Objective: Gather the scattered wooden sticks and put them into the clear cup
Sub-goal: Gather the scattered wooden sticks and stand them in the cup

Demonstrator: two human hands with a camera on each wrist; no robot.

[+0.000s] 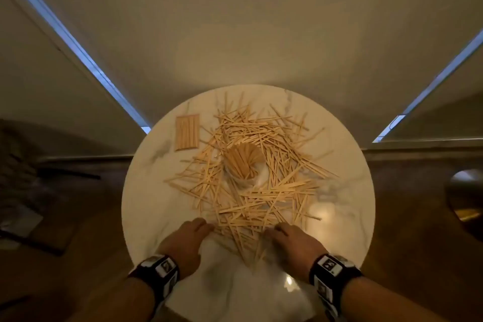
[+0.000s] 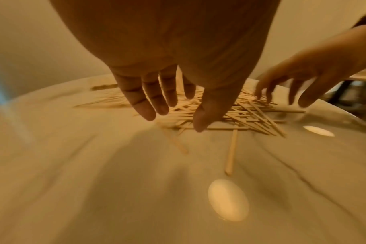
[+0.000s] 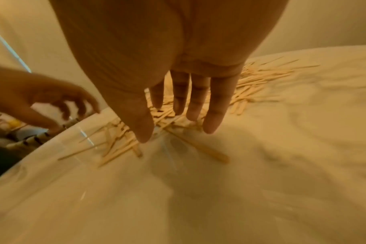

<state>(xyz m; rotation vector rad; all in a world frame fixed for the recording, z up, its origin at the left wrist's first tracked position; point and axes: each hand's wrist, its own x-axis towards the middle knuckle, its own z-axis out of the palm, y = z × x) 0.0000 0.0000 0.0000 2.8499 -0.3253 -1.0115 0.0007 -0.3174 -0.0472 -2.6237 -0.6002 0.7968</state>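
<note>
1. Here, both hands are seen low over the near edge of the round white marble-patterned table (image 1: 146, 206); the left hand (image 1: 186, 238) and the right hand (image 1: 292, 240) are spread with fingers straight and nothing held, one at each side of the nearest part of the heap.
2. The thin pale wooden sticks (image 1: 261, 204) lie scattered in a loose ring about the clear plastic cup (image 1: 241, 165), which stands near the middle of the table and is already partly filled with upright sticks; a flat, tidy row of sticks (image 1: 187, 132) lies apart at the far left.
3. The step in hand is judged to be the raking together of the near sticks; it would be done best if the two open hands were drawn inward toward each other, palms kept flat to the surface, so that the sticks are turned parallel rather than crossed.
4. A modest bundle is advised, small enough to be closed in one hand; crossed sticks are likely to snag on the rim.
5. The stray sticks (image 2: 231, 153) nearest the table's edge should be swept inward first, lest they be pushed off.
6. The cup looks light and top-heavy; it should be steadied by one hand when the bundle is lowered in, ends first.
</note>
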